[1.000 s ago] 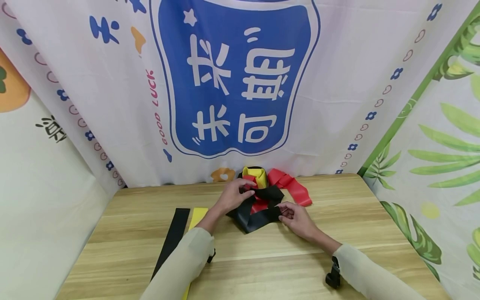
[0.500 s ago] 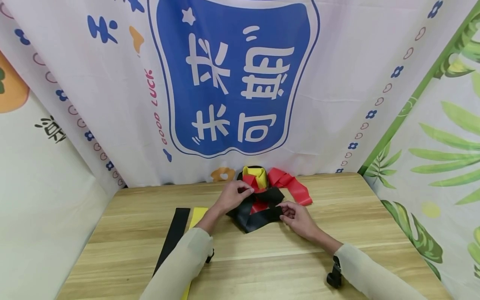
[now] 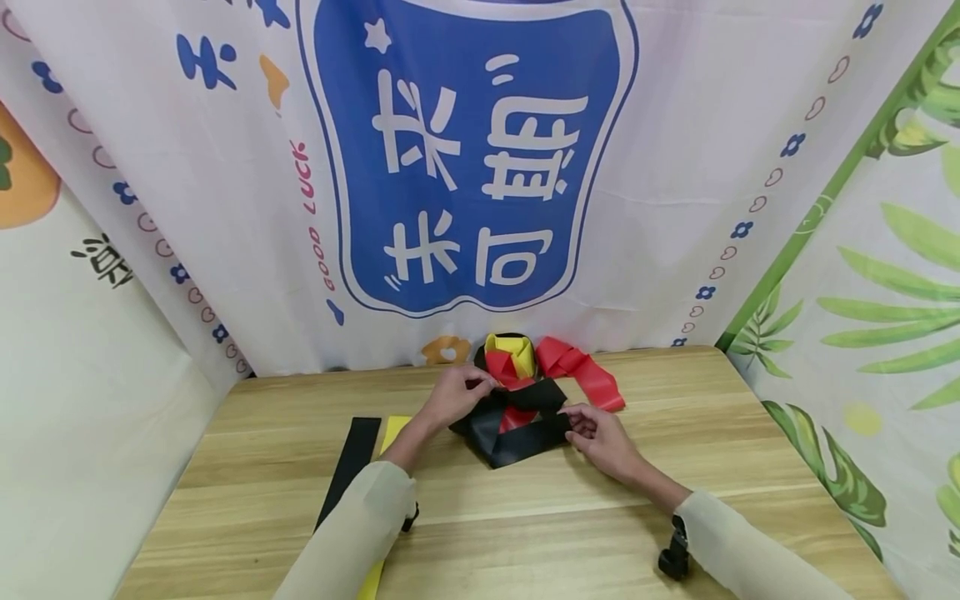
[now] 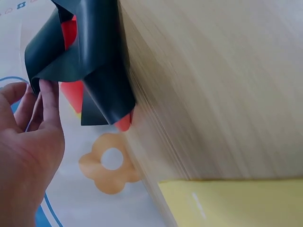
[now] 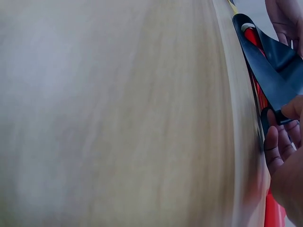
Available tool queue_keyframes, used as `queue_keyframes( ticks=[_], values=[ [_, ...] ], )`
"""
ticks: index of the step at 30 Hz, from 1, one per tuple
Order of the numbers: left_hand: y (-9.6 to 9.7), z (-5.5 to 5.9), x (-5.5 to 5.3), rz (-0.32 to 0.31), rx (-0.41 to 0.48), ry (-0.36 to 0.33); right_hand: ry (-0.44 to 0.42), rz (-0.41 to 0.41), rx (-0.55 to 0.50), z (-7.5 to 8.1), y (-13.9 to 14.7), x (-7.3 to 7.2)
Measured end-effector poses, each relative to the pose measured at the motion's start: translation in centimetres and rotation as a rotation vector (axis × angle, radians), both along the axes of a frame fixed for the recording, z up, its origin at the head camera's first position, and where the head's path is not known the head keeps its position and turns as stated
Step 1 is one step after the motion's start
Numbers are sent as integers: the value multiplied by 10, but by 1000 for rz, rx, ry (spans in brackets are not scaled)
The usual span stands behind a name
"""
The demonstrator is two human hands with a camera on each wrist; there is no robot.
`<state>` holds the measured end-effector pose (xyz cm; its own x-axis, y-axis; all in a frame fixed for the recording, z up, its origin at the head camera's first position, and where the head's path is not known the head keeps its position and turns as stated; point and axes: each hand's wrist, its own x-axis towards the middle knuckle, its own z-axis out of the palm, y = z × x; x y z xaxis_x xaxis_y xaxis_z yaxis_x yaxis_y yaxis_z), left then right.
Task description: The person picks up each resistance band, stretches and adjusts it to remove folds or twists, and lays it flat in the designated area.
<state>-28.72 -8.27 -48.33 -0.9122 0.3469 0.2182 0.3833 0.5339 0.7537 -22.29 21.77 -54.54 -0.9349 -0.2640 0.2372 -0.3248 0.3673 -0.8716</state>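
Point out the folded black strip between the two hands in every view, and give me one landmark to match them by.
Head: the folded black strip lies below centre, slightly right.
Left wrist: at the upper left.
Right wrist: at the upper right, reaching the edge.
Shared landmark: red material showing inside its folds.

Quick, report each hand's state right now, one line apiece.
Left hand: closed, pinching the looped black strip by a folded edge.
Right hand: closed, pinching black strip near an end between thumb and fingers.
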Motion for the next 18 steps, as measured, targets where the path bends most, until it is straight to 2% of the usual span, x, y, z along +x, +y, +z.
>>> queue_keyframes(
  ticks=[8, 18],
  values=[
    [-9, 1, 5, -37, 5, -71, 17, -1, -18, -1, 3, 2],
    [-15, -4, 5, -124, 18, -47, 32, -8, -8, -2, 8, 3]
  ],
)
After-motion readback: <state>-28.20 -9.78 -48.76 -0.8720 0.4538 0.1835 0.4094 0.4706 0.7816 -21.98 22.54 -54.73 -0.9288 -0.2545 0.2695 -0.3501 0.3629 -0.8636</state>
